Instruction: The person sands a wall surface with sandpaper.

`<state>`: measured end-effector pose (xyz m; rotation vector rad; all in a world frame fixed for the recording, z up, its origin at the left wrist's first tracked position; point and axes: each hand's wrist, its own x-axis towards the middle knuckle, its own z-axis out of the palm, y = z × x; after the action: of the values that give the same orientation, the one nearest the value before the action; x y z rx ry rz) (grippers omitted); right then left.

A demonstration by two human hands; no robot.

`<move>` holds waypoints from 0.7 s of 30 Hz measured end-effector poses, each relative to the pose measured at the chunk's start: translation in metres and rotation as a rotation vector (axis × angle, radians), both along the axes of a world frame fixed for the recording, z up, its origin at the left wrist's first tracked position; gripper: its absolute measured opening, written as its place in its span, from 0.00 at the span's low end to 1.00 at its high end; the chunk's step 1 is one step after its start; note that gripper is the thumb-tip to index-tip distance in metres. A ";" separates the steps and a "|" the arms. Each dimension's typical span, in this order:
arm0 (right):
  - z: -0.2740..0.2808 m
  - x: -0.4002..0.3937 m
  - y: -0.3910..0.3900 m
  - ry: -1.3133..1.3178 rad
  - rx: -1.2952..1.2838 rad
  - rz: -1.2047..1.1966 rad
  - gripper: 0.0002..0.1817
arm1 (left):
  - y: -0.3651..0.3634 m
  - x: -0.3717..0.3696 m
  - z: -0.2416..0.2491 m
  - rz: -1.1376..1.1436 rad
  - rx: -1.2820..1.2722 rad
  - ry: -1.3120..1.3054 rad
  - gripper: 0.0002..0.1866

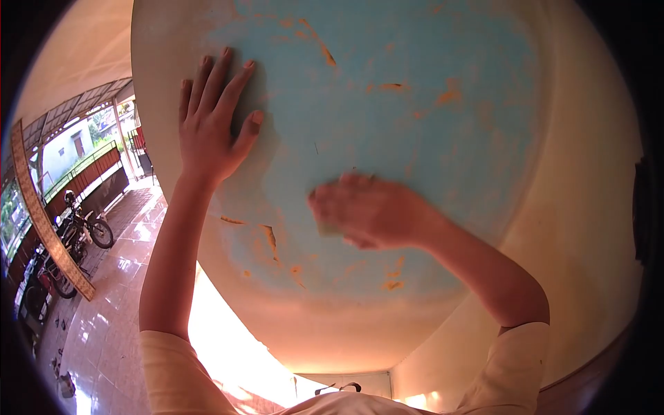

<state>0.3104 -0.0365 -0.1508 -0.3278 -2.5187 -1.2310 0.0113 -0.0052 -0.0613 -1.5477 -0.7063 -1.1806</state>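
Note:
My left hand [216, 128] lies flat with spread fingers on the left part of a wall [408, 138], at the edge of its worn blue-green painted area. Lower and nearer the middle, my right hand [370, 211] is pressed over the same surface, slightly smeared by motion. Under its fingers shows the edge of a small pale greenish pad [330, 229]; the rest of the pad is hidden, and I cannot tell its exact kind. Orange-brown chipped patches [270, 238] mark the paint below my hands, with more scratches [319, 45] above them.
To the left, the wall ends at an opening onto a shiny tiled floor [114, 297]. Out there are parked motorcycles [86, 225], a dark fence [90, 180] and a slanting wooden post [52, 221]. A plain cream wall [581, 228] stands at the right.

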 end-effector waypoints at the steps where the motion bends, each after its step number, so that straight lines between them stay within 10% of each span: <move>1: 0.027 0.004 -0.013 0.090 -0.061 -0.102 0.37 | 0.000 -0.001 0.000 -0.004 -0.001 -0.001 0.30; 8: 0.096 0.034 -0.005 0.608 0.350 -0.267 0.38 | -0.006 -0.001 0.003 -0.022 -0.013 0.006 0.30; 15: 0.008 -0.007 -0.005 0.239 0.023 -0.127 0.40 | -0.002 0.001 0.007 0.033 -0.055 0.002 0.31; 21: 0.092 0.073 -0.008 0.481 0.313 -0.318 0.36 | -0.005 0.034 0.017 0.040 -0.088 -0.024 0.34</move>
<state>0.3833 -0.0447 -0.0588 -0.8547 -1.8832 -1.4295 0.0457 -0.0100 -0.0443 -1.5875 -0.8106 -1.1535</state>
